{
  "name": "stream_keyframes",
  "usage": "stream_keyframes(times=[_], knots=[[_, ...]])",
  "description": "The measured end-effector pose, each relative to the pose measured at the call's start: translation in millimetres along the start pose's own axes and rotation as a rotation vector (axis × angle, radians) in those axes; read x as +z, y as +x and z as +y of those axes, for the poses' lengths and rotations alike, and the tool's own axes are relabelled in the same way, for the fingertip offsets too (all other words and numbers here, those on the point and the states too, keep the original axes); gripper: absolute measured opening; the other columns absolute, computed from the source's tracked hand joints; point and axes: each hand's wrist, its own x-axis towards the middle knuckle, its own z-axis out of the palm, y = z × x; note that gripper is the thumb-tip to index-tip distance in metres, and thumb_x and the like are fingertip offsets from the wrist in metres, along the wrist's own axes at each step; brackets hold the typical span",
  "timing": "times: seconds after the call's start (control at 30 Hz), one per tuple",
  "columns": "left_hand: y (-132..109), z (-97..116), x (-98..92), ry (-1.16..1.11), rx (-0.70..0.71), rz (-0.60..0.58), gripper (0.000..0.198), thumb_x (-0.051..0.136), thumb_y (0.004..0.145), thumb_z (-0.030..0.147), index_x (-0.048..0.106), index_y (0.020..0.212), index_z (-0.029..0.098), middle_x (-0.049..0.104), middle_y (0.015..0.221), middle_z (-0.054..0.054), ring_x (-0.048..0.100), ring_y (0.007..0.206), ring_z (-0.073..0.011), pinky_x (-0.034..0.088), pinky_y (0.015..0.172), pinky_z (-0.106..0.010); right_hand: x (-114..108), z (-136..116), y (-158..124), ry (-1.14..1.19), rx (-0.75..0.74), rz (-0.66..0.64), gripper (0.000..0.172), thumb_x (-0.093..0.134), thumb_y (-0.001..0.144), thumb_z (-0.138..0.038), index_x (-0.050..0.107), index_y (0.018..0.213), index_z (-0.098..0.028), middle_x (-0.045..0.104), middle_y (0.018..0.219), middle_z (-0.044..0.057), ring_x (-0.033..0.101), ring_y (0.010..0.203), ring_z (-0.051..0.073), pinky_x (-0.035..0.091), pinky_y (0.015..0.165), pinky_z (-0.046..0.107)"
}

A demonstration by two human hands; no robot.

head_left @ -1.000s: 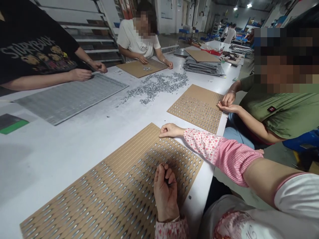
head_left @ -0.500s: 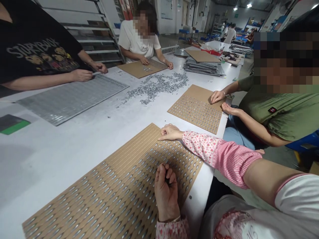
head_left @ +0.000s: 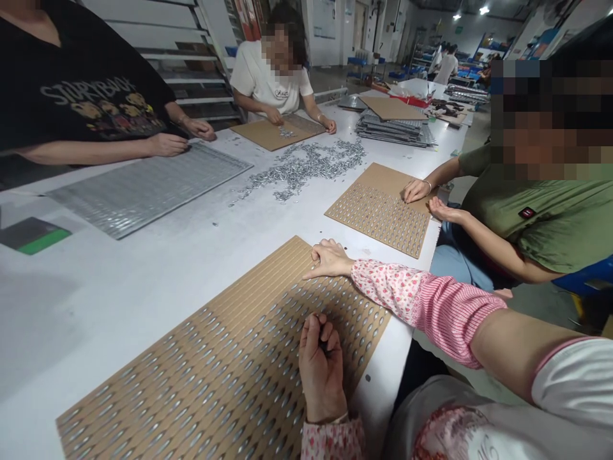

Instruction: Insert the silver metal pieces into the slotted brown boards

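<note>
A brown ridged board (head_left: 258, 287) lies before me, covered with rows of small silver pointed-oval pieces (head_left: 234, 353). Bare strips run along its far left side. My right hand (head_left: 330, 259) rests at the board's far right edge, its fingers curled and its thumb stretched low against the surface. Whatever its fingertips hold is hidden. Close to me, above the board, my left hand (head_left: 322, 367) is turned palm up with the fingers closed inward. What lies inside that curl is in shadow.
A loose heap of silver pieces (head_left: 306, 166) spreads over the white table (head_left: 143, 287). Co-workers sit around it with another brown board (head_left: 383, 207), a grey sheet (head_left: 158, 185) and a further board (head_left: 258, 135). Stacked sheets (head_left: 393, 128) stand at the back.
My right thumb and forefinger have parted a little at the board's edge. The left hand keeps its curled shape. The whole view has shifted slightly.
</note>
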Motion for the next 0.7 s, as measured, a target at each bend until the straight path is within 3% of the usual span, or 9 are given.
stream_keyframes(times=[0.27, 0.47, 0.7], knots=[[0, 0, -0.9, -0.006, -0.002, 0.030, 0.008, 0.068, 0.080, 0.013, 0.060, 0.082, 0.012, 0.051, 0.074, 0.003, 0.039, 0.050, -0.0010, 0.032, 0.038, -0.010, 1, 1, 1, -0.011, 0.000, -0.029, 0.059, 0.074, 0.058, -0.070, 0.059, 0.089, -0.022, 0.053, 0.097, 0.004, 0.045, 0.099, 0.024, 0.033, 0.084, 0.033], [-1, -1, 2.3, -0.013, -0.011, 0.042, 0.005, 0.064, 0.084, 0.013, 0.061, 0.082, 0.011, 0.051, 0.073, 0.002, 0.039, 0.050, -0.0014, 0.032, 0.038, -0.011, 3, -8, 1, -0.030, 0.045, -0.002, 0.067, 0.059, 0.059, -0.083, 0.059, 0.086, -0.022, 0.054, 0.100, 0.006, 0.046, 0.102, 0.027, 0.036, 0.086, 0.039], [-1, -1, 2.2, -0.019, -0.011, 0.056, 0.004, 0.062, 0.085, 0.012, 0.061, 0.082, 0.011, 0.051, 0.073, 0.002, 0.039, 0.050, -0.0017, 0.032, 0.038, -0.011, 9, -11, -1, -0.076, 0.044, 0.023, 0.062, 0.063, 0.062, -0.078, 0.059, 0.091, -0.023, 0.054, 0.104, 0.007, 0.046, 0.103, 0.027, 0.036, 0.087, 0.040]])
